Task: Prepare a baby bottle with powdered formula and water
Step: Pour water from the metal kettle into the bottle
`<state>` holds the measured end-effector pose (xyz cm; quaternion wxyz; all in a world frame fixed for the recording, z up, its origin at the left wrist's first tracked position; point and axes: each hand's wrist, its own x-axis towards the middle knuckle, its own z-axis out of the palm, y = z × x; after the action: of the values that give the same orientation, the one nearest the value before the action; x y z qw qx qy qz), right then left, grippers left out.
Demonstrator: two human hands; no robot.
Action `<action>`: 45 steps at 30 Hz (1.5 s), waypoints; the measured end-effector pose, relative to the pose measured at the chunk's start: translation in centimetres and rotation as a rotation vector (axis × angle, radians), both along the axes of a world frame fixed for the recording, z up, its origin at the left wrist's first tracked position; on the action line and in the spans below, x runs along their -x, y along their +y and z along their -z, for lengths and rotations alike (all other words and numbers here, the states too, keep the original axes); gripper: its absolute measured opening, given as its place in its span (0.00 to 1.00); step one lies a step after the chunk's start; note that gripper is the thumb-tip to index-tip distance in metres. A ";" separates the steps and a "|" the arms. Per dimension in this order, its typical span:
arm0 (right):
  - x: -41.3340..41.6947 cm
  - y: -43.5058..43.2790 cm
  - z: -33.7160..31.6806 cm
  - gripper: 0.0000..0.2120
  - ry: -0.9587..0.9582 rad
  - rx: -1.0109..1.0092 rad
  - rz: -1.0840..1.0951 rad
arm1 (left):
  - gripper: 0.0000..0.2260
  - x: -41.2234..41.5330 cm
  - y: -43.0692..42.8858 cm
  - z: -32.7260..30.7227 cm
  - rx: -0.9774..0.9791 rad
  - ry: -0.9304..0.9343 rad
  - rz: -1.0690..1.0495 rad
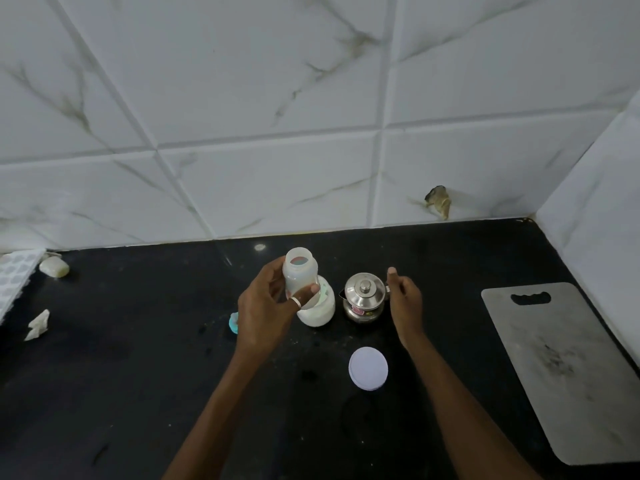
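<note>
My left hand (268,306) grips a translucent baby bottle (299,273) with no cap, its open mouth tilted up and back, lifted above the black counter (138,375). Right behind the bottle stands an open white formula jar (317,306). To its right sits a small steel pot (364,298) with a knobbed lid. My right hand (405,297) hovers just right of the pot, fingers loosely curled, holding nothing. A round white lid (367,368) lies flat on the counter in front of the pot. A teal bottle part (233,323) peeks out left of my left wrist.
A grey cutting board (568,368) lies at the right. At the far left are a white patterned tray (15,275), a pale soap bar (54,266) and a crumpled scrap (37,325). Marbled wall tiles (277,133) close off the back and right.
</note>
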<state>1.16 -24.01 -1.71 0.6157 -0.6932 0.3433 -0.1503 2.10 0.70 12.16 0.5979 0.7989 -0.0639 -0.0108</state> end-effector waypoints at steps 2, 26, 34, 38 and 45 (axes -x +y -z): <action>-0.4 -0.1 0.8 0.21 -0.017 0.003 0.011 | 0.25 0.2 -0.3 0.1 0.003 -0.001 -0.005; -2.3 0.1 2.7 0.27 -0.163 -0.183 0.030 | 0.25 3.5 -0.3 -0.4 0.068 -0.006 -0.128; -2.2 0.5 2.2 0.27 -0.153 -0.222 0.075 | 0.25 4.6 0.6 -0.8 0.060 -0.006 -0.142; -2.0 0.6 1.8 0.27 -0.159 -0.221 0.069 | 0.26 4.9 0.6 -1.1 0.067 -0.009 -0.127; -1.8 0.3 -0.1 0.29 -0.189 -0.215 0.087 | 0.25 4.8 0.4 -1.4 0.084 -0.024 -0.115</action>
<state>2.96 -23.67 -1.62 0.7090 -0.5904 0.3274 -0.2038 -2.72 1.11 13.55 0.6299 0.7755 -0.0258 0.0359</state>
